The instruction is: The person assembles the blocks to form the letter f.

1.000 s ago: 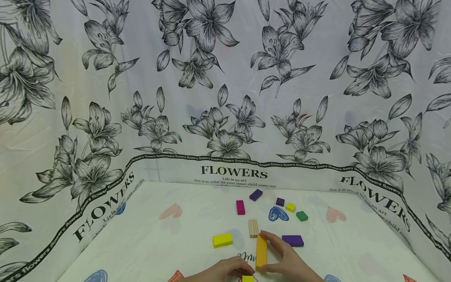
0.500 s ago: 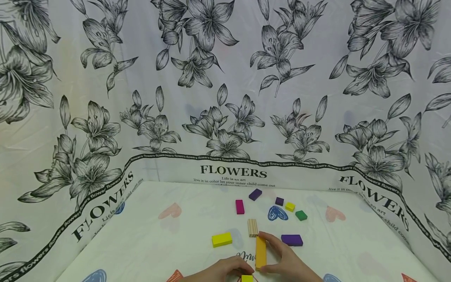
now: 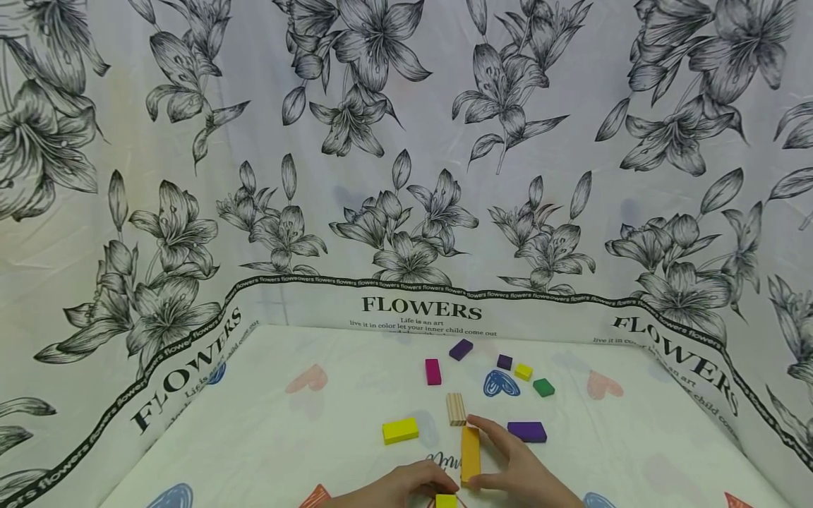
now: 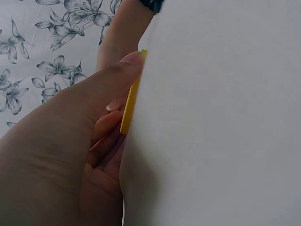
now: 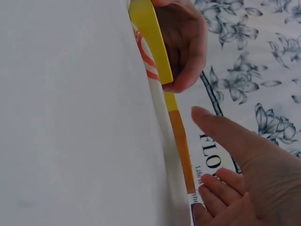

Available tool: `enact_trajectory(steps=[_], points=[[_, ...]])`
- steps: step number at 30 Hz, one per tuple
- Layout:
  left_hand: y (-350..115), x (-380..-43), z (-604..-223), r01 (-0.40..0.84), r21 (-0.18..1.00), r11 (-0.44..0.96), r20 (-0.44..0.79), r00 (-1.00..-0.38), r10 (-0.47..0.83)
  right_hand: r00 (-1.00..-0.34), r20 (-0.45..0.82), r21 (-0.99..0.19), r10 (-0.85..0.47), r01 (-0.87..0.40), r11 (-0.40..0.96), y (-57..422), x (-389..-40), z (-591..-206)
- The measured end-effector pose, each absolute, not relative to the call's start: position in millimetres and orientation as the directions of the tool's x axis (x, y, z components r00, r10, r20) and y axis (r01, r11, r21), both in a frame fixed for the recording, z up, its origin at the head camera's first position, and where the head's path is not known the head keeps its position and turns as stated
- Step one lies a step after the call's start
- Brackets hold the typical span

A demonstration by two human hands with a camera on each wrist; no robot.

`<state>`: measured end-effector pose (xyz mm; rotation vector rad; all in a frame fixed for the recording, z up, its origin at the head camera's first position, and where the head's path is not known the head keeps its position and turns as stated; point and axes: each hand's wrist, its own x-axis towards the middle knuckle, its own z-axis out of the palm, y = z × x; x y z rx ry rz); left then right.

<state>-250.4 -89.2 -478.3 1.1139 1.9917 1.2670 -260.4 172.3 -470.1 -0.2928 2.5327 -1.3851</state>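
At the bottom edge of the head view my left hand point(image 3: 409, 485) pinches a yellow block point(image 3: 447, 502), which is mostly cut off there. In the left wrist view the thumb lies at one end of this block point(image 4: 134, 94), with curled fingers behind it. My right hand point(image 3: 517, 469) holds a long orange block point(image 3: 471, 457) lengthwise, index fingertip at its far end and thumb at its near end. A natural wood block point(image 3: 456, 409) with stripes sits just beyond the orange one. Left of it lies another yellow block point(image 3: 400, 431); a purple block point(image 3: 526, 432) lies right of my right hand.
Farther back on the white printed cloth point(image 3: 241, 423) lie a magenta block point(image 3: 433, 372), a long purple block point(image 3: 461, 350), a small purple block point(image 3: 504, 362), a small yellow block point(image 3: 524, 372) and a green block point(image 3: 543, 387). A floral curtain point(image 3: 406, 141) rises behind.
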Motion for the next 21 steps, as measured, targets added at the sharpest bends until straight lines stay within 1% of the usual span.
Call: enact_trajectory(steps=[4,8,11,15,21], points=[[-88,-251,-478,0.389,0.898,0.205,0.023,-0.506,0.862,-0.961,-0.053,-0.853,-0.270,-0.097,0.513,180,-265,-464],[-88,-251,-479,0.389,0.897,0.209,0.023,-0.513,0.858,-0.982,0.028,-0.847,-0.186,-0.122,0.517,192,-272,-458],[-87,-251,-478,0.376,0.900,0.221,0.009,-0.523,0.853,-0.990,0.065,-0.847,-0.124,-0.120,0.517,204,-276,-456],[-86,-251,-477,0.369,0.903,0.222,0.004,-0.523,0.852,-0.996,0.074,-0.837,-0.060,-0.094,0.540,220,-280,-457],[-86,-249,-475,0.341,0.912,0.229,-0.011,-0.538,0.843,-1.000,0.026,-0.848,-0.002,-0.023,0.529,238,-284,-464]])
